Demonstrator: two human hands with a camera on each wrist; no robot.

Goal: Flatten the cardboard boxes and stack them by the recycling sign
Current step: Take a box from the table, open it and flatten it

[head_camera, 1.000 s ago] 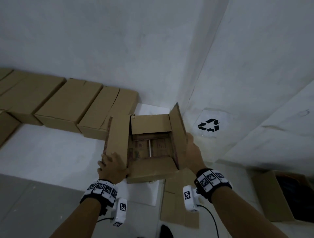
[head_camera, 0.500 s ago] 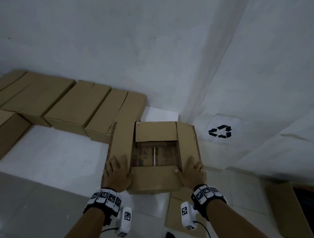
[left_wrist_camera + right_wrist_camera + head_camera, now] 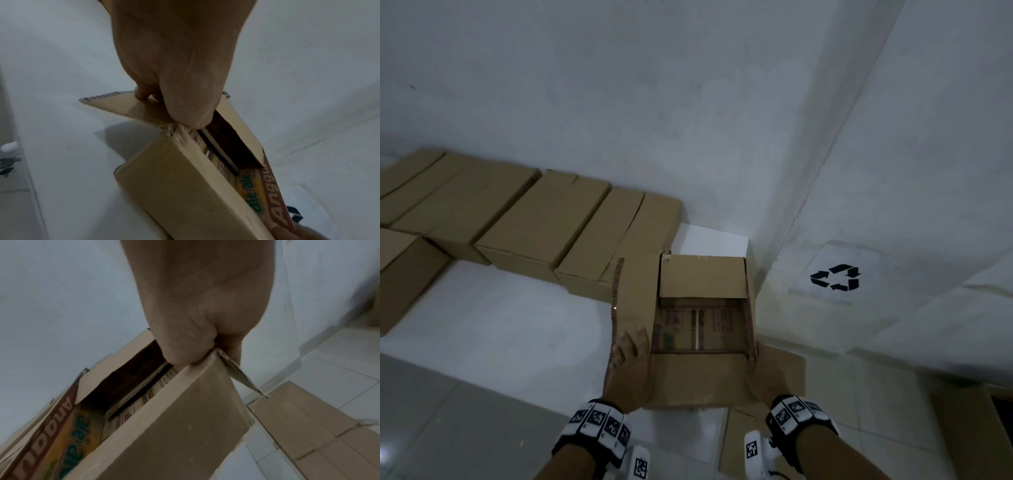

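I hold a brown cardboard box with its top flaps open, low in front of the wall corner; print shows inside it. My left hand lies flat on the left flap, which is spread outward, with the thumb at the box corner. My right hand grips the box's right edge, thumb inside and fingers outside the turned-down right flap. The black recycling sign is on the wall to the right of the box.
A row of closed cardboard boxes runs along the left wall, with one more box at the far left. Flattened cardboard lies on the tiled floor under my right hand. An open box stands at the lower right.
The right flap stood upright, was then pressed flat outward, and now hangs down the box's side with my right hand gripping there. My left hand stays on the left flap.
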